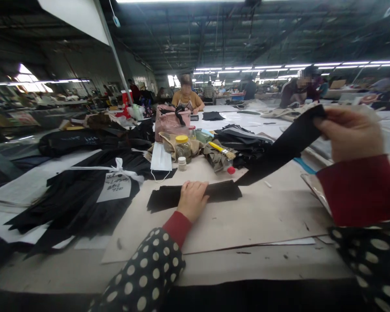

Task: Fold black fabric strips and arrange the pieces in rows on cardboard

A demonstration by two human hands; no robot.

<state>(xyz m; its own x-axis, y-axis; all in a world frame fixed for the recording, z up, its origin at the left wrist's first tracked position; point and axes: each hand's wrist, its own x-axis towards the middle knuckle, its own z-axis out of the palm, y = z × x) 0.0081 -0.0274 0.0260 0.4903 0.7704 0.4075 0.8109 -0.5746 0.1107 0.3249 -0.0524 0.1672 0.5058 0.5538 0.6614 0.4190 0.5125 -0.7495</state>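
A stack of black fabric strips (224,192) lies on the pale board in front of me. My left hand (194,200) is closed over its middle, fingers curled across the top and pressing it down. Raised at the right, my right hand (351,130) pinches the upper end of a single black fabric strip (282,143). This strip slants down leftward, its lower end at the right end of the stack. Whether that end is still joined to the stack, I cannot tell.
Behind the stack are a white face mask (161,157), a yellow-lidded jar (183,149), a small white-capped bottle (182,164) and a yellow-handled brush (221,150). Tied black fabric pieces (81,208) with a handwritten tag (113,187) lie left. A person (187,97) sits across the table.
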